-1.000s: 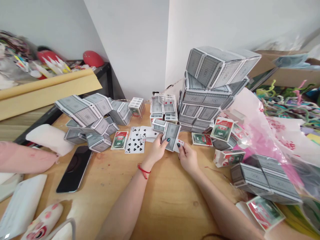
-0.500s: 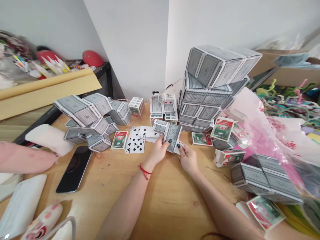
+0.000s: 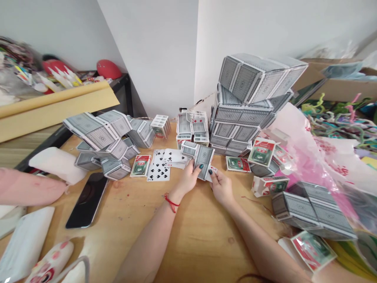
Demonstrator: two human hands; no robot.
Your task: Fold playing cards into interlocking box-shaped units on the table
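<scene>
Grey-backed playing cards (image 3: 204,156) sat in our left hand (image 3: 188,179), which curled closed around them, just in front of the tall card-block stack (image 3: 244,106). Our right hand (image 3: 221,188) pinched a red-suited card (image 3: 212,169), its face mostly hidden.

Red cord bracelet (image 3: 170,200), nails (image 3: 201,166) dark, perhaps teal

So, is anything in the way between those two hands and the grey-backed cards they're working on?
Nothing visible. The left hand holds the grey-backed cards, and the right hand touches a red-marked card at their lower edge. The face-up cards lie on the table to the left of both hands, not in between.
</scene>
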